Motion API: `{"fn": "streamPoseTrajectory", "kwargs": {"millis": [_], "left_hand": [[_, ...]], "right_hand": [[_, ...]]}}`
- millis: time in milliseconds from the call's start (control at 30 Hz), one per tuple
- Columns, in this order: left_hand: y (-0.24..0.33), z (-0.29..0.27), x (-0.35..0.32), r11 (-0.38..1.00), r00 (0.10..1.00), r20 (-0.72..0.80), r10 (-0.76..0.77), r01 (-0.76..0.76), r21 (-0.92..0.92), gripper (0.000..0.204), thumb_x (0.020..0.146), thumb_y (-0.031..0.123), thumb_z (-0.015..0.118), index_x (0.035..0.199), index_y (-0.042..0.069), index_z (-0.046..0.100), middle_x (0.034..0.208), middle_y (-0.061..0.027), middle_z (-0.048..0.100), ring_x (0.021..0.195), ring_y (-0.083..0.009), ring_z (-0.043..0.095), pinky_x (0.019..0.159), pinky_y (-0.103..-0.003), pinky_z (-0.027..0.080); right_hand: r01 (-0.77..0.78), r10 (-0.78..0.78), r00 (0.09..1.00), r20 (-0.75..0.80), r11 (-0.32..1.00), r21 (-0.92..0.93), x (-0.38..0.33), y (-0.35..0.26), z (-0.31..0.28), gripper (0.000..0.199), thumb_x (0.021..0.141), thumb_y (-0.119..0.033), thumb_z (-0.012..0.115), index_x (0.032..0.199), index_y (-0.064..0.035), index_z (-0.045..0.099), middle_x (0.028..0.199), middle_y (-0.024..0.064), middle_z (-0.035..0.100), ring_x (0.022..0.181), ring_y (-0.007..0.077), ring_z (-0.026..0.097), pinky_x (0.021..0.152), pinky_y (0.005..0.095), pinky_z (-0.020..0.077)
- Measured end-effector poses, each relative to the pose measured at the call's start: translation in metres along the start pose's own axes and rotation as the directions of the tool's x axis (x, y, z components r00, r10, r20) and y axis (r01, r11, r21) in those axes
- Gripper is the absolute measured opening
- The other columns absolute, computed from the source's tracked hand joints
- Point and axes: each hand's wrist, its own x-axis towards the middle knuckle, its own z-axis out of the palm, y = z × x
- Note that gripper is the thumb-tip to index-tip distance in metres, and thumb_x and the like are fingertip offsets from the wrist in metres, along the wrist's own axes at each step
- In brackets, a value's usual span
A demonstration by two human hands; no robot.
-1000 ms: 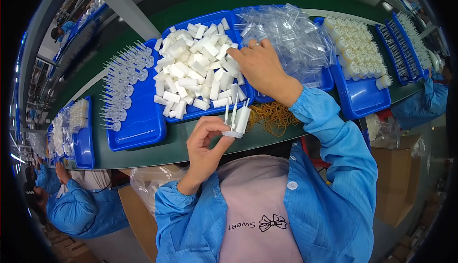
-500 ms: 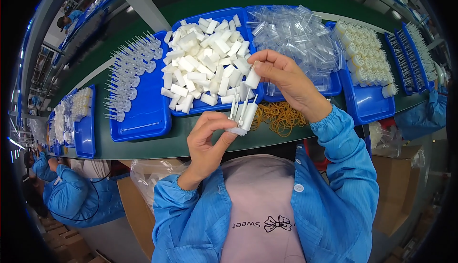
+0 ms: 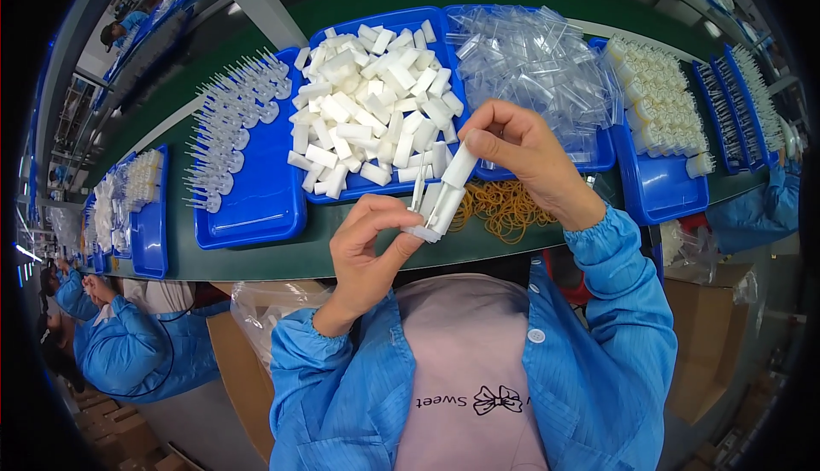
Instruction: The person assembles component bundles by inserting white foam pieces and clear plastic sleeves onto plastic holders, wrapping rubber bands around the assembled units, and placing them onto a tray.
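Observation:
My left hand (image 3: pixel 366 247) pinches the rim of a pale plastic base with upright pins (image 3: pixel 425 233) just beyond the table's front edge. At least one white foam sleeve stands on it, next to bare pins. From the upper right, my right hand (image 3: pixel 528 157) grips a white rectangular foam sleeve (image 3: pixel 459 166) between thumb and fingers. This sleeve is tilted, with its lower end at the top of a pin on the base. How far it sits over the pin I cannot tell.
Ahead lies a heap of white foam sleeves (image 3: pixel 367 117) in a blue tray. Clear plastic covers (image 3: pixel 534 70) fill the tray beside it, above tan rubber bands (image 3: pixel 508 210). Pinned clear parts (image 3: pixel 239 129) stand on the left tray, banded assemblies (image 3: pixel 656 99) on the right. A co-worker (image 3: pixel 141 347) sits left.
The foam sleeve in my right hand has moved slightly right and down, meeting a pin of the base. My left hand stays nearly in place.

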Motion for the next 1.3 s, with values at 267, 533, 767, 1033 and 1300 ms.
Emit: {"fn": "streamPoseTrajectory", "kwargs": {"millis": [267, 533, 767, 1033, 1300], "left_hand": [[-0.001, 0.005, 0.002, 0.988, 0.999, -0.039, -0.03, 0.023, -0.155, 0.047, 0.077, -0.003, 0.073, 0.121, -0.002, 0.055, 0.1, -0.0075, 0.059, 0.09, -0.0139, 0.059, 0.083, -0.027, 0.048], [-0.002, 0.002, -0.005, 0.987, 0.997, -0.076, -0.022, 0.01, -0.161, 0.048, 0.077, -0.002, 0.073, 0.121, -0.001, 0.055, 0.099, -0.0075, 0.059, 0.09, -0.0141, 0.059, 0.084, -0.027, 0.048], [0.004, -0.006, 0.002, 0.997, 0.999, -0.035, -0.039, 0.037, -0.064, 0.028, 0.077, -0.004, 0.072, 0.104, -0.002, 0.065, 0.101, -0.0093, 0.06, 0.087, -0.0139, 0.059, 0.081, -0.026, 0.049], [-0.003, -0.01, -0.002, 0.999, 0.995, -0.095, -0.041, 0.04, -0.01, 0.022, 0.08, -0.003, 0.07, 0.101, -0.002, 0.068, 0.101, -0.0093, 0.06, 0.09, -0.0143, 0.057, 0.079, -0.025, 0.047], [0.005, -0.002, 0.011, 0.979, 0.995, -0.029, 0.093, -0.086, 0.185, 0.02, 0.081, -0.004, 0.066, 0.1, 0.002, 0.07, 0.097, -0.009, 0.062, 0.089, -0.016, 0.058, 0.076, -0.025, 0.047]], "right_hand": [[-0.132, 0.107, 0.981, 0.165, 0.979, 0.154, -0.008, -0.004, 0.019, 0.019, 0.086, -0.022, 0.069, 0.091, -0.0069, 0.059, 0.089, 0.0002, 0.059, 0.085, 0.0079, 0.055, 0.079, 0.0241, 0.043], [-0.047, 0.055, 0.984, 0.17, 0.998, -0.05, -0.01, 0.004, 0.024, 0.017, 0.087, -0.021, 0.067, 0.089, -0.0054, 0.06, 0.089, 0.0003, 0.06, 0.087, 0.009, 0.055, 0.08, 0.026, 0.0434], [0.266, -0.455, 0.876, 0.161, 0.176, -0.948, 0.049, 0.021, -0.003, 0.027, 0.077, -0.019, 0.071, 0.102, -0.01, 0.064, 0.091, 0.0044, 0.063, 0.091, 0.0212, 0.056, 0.087, 0.0374, 0.0399], [0.269, -0.543, 0.799, 0.26, -0.064, -0.961, 0.057, 0.033, -0.015, 0.022, 0.078, -0.012, 0.067, 0.1, -0.011, 0.065, 0.091, 0.007, 0.063, 0.088, 0.0238, 0.058, 0.084, 0.0379, 0.0403], [0.085, -0.039, 0.985, 0.166, 0.957, -0.278, 0.039, 0.001, -0.024, 0.019, 0.095, -0.017, 0.052, 0.102, -0.0042, 0.064, 0.096, 0.0008, 0.062, 0.09, 0.008, 0.055, 0.083, 0.0248, 0.0436]]}}
